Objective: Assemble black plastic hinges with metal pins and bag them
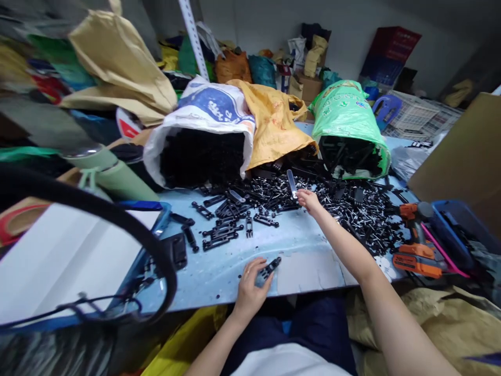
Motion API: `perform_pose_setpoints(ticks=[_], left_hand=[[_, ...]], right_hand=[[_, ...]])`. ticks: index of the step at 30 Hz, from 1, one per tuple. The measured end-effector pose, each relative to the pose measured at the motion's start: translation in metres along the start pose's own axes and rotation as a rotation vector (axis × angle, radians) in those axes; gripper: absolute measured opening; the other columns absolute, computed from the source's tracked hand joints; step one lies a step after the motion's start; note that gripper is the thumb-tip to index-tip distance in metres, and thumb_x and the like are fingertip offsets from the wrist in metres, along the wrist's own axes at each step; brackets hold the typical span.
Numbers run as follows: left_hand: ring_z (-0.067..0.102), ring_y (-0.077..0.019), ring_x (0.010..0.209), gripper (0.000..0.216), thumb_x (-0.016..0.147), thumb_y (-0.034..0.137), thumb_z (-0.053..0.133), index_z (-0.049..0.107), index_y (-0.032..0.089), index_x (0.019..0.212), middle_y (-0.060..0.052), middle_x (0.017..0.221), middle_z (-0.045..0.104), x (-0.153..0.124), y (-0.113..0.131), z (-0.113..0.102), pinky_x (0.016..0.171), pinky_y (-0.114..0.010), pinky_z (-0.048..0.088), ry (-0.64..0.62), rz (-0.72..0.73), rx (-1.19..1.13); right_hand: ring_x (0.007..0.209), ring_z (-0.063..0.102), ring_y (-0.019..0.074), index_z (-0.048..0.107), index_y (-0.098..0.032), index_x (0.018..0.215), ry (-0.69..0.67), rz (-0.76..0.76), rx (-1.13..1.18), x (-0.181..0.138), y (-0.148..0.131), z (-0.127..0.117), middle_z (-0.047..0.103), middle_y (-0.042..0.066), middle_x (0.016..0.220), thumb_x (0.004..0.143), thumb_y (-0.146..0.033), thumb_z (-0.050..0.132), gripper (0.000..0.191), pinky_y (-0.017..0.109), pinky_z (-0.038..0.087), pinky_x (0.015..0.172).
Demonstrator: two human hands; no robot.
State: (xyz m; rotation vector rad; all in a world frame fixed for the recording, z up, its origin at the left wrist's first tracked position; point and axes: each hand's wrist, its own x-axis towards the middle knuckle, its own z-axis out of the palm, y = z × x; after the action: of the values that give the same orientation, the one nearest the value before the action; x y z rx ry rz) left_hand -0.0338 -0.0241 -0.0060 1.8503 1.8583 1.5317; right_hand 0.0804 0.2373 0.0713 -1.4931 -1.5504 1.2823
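Observation:
My left hand (251, 286) rests near the table's front edge, its thumb and fingers closed around a black slotted plastic part (271, 268). Farther out, my right hand (308, 200) pinches the lower end of a flat grey strip (291, 181), which points up and away from me. Beneath and beyond that hand spreads a heap of small screws and black bits (352, 216). Several finished-looking black link pieces (221, 237) lie to the left of the heap. A similar grey strip (237, 197) lies among them.
Behind the heap, a white bag (211, 99), a yellow bag (274, 120) and a green bag (340, 109) lie with black parts inside. An orange drill (417, 261) and blue bin (450, 219) stand right. A black hoop (117, 219) crosses the left foreground.

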Motion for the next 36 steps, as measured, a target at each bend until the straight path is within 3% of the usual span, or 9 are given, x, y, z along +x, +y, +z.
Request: perform_pose_setpoints(ticks=[5,10,13,16,21,28,30,32,36], left_hand=[[0.064,-0.0175,0.075,0.018,0.082,0.034,0.052,0.056,0.021,0.093,-0.004,0.083,0.066,0.016,0.013,-0.001,0.070,-0.030,0.053,0.003,-0.039,-0.168],[0.061,-0.0173,0.072,0.023,0.080,0.041,0.052,0.059,0.021,0.089,-0.002,0.077,0.062,0.032,0.024,0.002,0.067,-0.029,0.051,-0.140,-0.071,-0.120],[0.061,-0.0183,0.075,0.024,0.080,0.043,0.051,0.058,0.020,0.084,-0.003,0.077,0.061,0.035,0.029,0.005,0.067,-0.029,0.050,-0.185,-0.146,-0.073],[0.061,-0.0181,0.077,0.028,0.087,0.036,0.038,0.059,0.019,0.093,-0.004,0.079,0.063,0.036,0.033,0.004,0.070,-0.029,0.049,-0.264,-0.256,-0.054],[0.061,-0.0169,0.083,0.032,0.090,0.028,0.033,0.057,0.019,0.110,-0.006,0.090,0.063,0.035,0.037,0.006,0.075,-0.029,0.049,-0.280,-0.249,-0.009],[0.057,-0.0208,0.097,0.030,0.087,0.030,0.044,0.055,0.019,0.114,-0.009,0.099,0.061,0.034,0.016,0.029,0.082,-0.034,0.048,-0.338,-0.134,0.276],[0.052,-0.0231,0.107,0.035,0.086,0.033,0.046,0.053,0.017,0.116,-0.012,0.107,0.059,0.042,0.002,0.016,0.090,-0.038,0.044,-0.286,-0.117,0.332],[0.046,-0.0247,0.115,0.038,0.087,0.034,0.044,0.051,0.015,0.119,-0.014,0.116,0.056,0.054,-0.016,-0.013,0.098,-0.041,0.037,-0.193,-0.169,0.412],[0.027,-0.0318,0.130,0.043,0.089,0.029,0.035,0.043,0.012,0.127,-0.017,0.133,0.043,0.076,-0.056,-0.095,0.106,-0.052,0.022,0.068,-0.530,0.737]], right_hand=[[0.051,0.048,0.0062,0.063,-0.015,0.088,-0.134,-0.075,-0.049,-0.097,0.049,-0.062,0.061,-0.003,0.066,0.052,-0.016,0.072,0.038,0.020,0.042,0.052],[0.070,0.057,0.0142,0.064,-0.017,0.103,-0.467,-0.389,-0.752,-0.162,0.072,-0.104,0.065,0.004,0.086,0.064,-0.018,0.065,0.039,0.027,0.046,0.068],[0.095,0.055,0.0232,0.060,-0.015,0.113,-0.436,-0.521,-1.066,-0.171,0.071,-0.097,0.062,0.011,0.101,0.070,-0.029,0.066,0.045,0.034,0.043,0.082],[0.110,0.048,0.0254,0.048,-0.016,0.128,-0.386,-0.653,-1.127,-0.165,0.070,-0.068,0.054,0.013,0.120,0.078,-0.041,0.061,0.057,0.039,0.035,0.094],[0.095,0.053,0.0215,0.050,-0.016,0.125,-0.320,-0.677,-1.151,-0.149,0.079,-0.032,0.061,0.011,0.102,0.091,-0.037,0.039,0.042,0.035,0.038,0.086],[0.090,0.053,0.0220,0.053,-0.019,0.122,-0.157,-0.812,-1.099,-0.128,0.098,-0.033,0.061,0.011,0.099,0.092,-0.041,0.032,0.042,0.035,0.040,0.079],[0.090,0.054,0.0221,0.053,-0.018,0.122,-0.117,-0.850,-1.081,-0.126,0.104,-0.036,0.060,0.012,0.100,0.092,-0.043,0.031,0.045,0.035,0.040,0.079],[0.089,0.053,0.0223,0.052,-0.017,0.122,-0.072,-0.874,-1.060,-0.128,0.111,-0.038,0.060,0.012,0.101,0.092,-0.046,0.031,0.047,0.036,0.040,0.079],[0.089,0.053,0.0231,0.051,-0.016,0.122,0.027,-0.891,-1.017,-0.135,0.120,-0.040,0.059,0.013,0.101,0.091,-0.049,0.029,0.051,0.038,0.040,0.080]])
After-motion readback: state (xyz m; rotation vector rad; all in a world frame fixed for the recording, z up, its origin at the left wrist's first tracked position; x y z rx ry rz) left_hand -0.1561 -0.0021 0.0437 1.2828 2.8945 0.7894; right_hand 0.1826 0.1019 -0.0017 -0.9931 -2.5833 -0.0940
